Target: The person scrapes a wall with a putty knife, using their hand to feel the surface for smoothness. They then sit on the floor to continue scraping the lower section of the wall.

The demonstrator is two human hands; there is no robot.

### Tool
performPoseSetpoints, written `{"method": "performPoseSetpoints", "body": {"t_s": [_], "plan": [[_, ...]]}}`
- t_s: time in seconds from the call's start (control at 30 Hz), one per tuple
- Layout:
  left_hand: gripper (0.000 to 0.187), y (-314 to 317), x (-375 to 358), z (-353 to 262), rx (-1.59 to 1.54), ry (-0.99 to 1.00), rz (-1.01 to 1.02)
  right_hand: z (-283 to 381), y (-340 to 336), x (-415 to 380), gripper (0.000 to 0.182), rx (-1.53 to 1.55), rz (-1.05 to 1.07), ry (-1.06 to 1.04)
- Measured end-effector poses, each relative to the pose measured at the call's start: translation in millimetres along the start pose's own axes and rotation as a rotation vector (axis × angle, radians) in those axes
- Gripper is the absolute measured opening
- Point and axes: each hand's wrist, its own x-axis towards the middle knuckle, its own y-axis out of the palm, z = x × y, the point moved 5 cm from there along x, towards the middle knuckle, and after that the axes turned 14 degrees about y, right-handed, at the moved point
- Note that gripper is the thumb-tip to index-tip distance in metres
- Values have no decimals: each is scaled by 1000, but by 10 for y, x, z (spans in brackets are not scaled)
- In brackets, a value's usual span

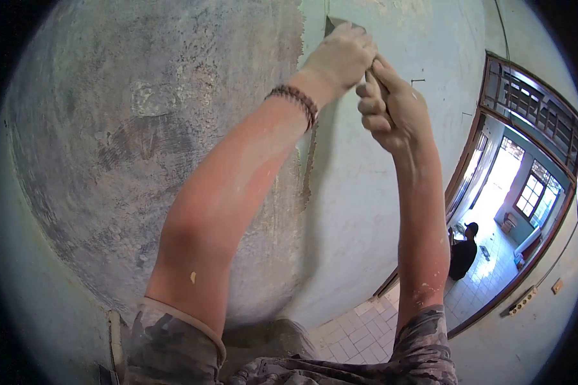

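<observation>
Both my hands are raised high against the wall, close together on one tool. It looks like a scraper [330, 25], its flat dark blade showing at the edge of the pale green paint [359, 186]. My left hand [342, 56], with a braided bracelet at the wrist, is closed around the scraper near the blade. Just below and to the right, my right hand [395, 102] has its fingers curled around the handle end, mostly hidden. Left of the jagged paint edge lies bare, mottled grey wall [237, 70].
A small metal hook [418, 80] sticks out of the wall at right. Beyond the wooden door frame [480, 119], a person in black [464, 253] sits on the tiled floor of a bright room. A socket strip [523, 301] is fixed on the right wall.
</observation>
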Motion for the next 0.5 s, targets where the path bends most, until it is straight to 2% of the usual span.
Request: {"method": "performPoseSetpoints", "body": {"t_s": [0.03,0.07,0.1,0.13,0.17,0.23,0.27,0.3,0.37,0.4,0.47,0.5], "plan": [[27,22,-65,-60,-3,0,5,-45,-7,-66,45,-50,-31,16],[28,48,-185,-182,29,49,-80,-125,-20,-101,45,-48,-32,22],[30,58,-274,-255,67,94,-168,-203,-40,-117,45,-22,-40,38],[31,33,-289,-247,90,136,-340,-253,-58,-118,45,5,-50,53],[31,8,-225,-146,94,139,-340,-200,-25,-75,45,5,-46,48],[27,-19,-20,82,-35,136,-195,38,70,68,35,-51,-37,-22],[25,-90,43,161,-74,120,-236,131,115,140,22,-12,38,-22],[25,-116,54,139,-75,116,-236,151,112,126,22,-14,38,-19],[9,-83,20,59,40,40,-92,122,80,20,16,-25,-44,11],[9,-32,-22,47,39,43,-91,40,50,-18,17,-22,-30,26],[19,-69,-100,-14,39,147,-305,37,65,14,17,-48,-37,2],[19,-80,-39,41,42,147,-311,62,89,40,17,-68,-45,-18]]}}
